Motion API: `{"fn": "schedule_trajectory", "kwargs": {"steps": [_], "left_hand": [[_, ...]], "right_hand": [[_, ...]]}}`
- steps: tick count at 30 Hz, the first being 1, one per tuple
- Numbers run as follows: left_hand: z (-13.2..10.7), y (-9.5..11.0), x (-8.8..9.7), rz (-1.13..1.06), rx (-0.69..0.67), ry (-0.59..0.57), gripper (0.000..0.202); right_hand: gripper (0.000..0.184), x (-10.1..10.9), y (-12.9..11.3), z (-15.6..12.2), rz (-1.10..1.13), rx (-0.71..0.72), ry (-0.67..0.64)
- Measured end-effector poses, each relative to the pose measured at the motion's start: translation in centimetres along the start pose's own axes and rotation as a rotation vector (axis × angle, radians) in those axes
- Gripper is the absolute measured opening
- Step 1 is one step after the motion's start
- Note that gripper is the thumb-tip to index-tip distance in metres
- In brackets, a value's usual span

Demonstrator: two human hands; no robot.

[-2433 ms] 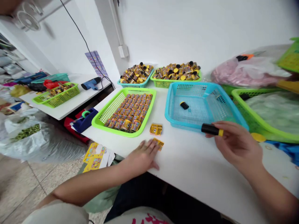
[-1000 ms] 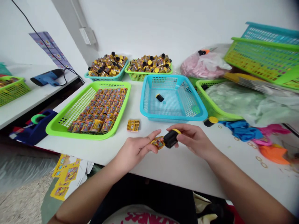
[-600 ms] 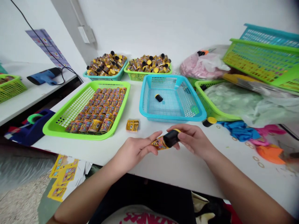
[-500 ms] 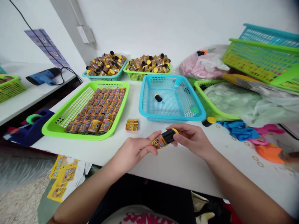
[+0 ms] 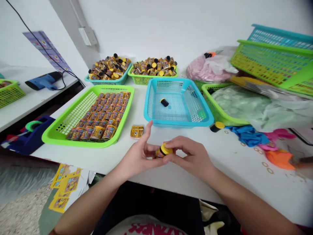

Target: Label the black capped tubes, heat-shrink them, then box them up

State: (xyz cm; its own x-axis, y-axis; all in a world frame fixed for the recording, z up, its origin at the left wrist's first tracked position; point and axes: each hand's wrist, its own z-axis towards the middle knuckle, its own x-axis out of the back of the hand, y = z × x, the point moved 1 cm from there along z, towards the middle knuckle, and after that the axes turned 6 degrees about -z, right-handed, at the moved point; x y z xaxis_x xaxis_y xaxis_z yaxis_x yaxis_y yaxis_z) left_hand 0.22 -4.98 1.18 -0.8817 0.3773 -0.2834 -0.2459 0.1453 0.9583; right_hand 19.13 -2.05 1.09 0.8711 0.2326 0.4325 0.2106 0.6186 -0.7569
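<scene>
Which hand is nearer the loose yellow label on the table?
Left. The left hand sits just below the yellow label; the right hand is farther off, to the label's right.

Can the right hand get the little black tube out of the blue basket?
Probably yes. The black tube lies alone in the open blue basket, just beyond the right hand, but that hand and the left hand already hold a yellow-capped tube.

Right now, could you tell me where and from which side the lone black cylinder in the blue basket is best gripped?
Probably across the middle of the black cylinder, from above: it lies on its side, alone on the blue basket floor, and the walls block a sideways approach.
</scene>
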Motion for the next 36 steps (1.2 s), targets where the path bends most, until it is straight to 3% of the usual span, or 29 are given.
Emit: {"fn": "schedule_trajectory", "kwargs": {"steps": [2, 6, 8, 10, 16, 18, 22, 28, 32, 36], "left_hand": [[0.0, 0.2, -0.2, -0.012, -0.037, 0.087, 0.13], [0.1, 0.5, -0.5, -0.107, -0.118, 0.164, 0.136], [0.1, 0.5, -0.7, -0.147, -0.136, 0.152, 0.137], [0.0, 0.4, -1.1, -0.12, -0.157, 0.153, 0.138], [-0.8, 0.2, -2.1, 0.139, -0.195, 0.363, 0.133], [-0.8, 0.2, -1.8, 0.114, -0.191, 0.308, 0.136], [-0.4, 0.5, -0.8, -0.074, -0.182, 0.068, 0.139], [-0.8, 1.9, -0.2, -0.154, -0.087, -0.032, 0.129], [-1.9, 3.1, 0.4, -0.137, -0.032, -0.053, 0.106], [-4.9, 4.8, 2.3, 0.232, -0.21, 0.2, 0.037]], "right_hand": [[0.01, -0.1, -0.2, -0.2, -0.149, 0.145, 0.061], [0.05, -0.4, -0.9, -0.3, -0.402, 0.418, 0.067], [0.061, -0.7, -1.1, -0.5, -0.551, 0.473, 0.088], [0.059, -0.9, -1.3, -0.6, -0.67, 0.502, 0.119], [0.058, -1.1, -1.3, -0.9, -0.831, 0.604, 0.154], [0.058, -1.0, -1.3, -0.9, -0.768, 0.611, 0.136], [0.064, -1.1, -1.4, -0.9, -0.609, 0.64, 0.163], [0.056, -1.2, -1.3, -1.0, -0.529, 0.65, 0.115], [0.059, -1.3, -2.2, -0.2, -0.426, 0.667, 0.031], [0.06, -0.6, -1.6, 4.9, -0.334, 0.52, -0.175]]}}
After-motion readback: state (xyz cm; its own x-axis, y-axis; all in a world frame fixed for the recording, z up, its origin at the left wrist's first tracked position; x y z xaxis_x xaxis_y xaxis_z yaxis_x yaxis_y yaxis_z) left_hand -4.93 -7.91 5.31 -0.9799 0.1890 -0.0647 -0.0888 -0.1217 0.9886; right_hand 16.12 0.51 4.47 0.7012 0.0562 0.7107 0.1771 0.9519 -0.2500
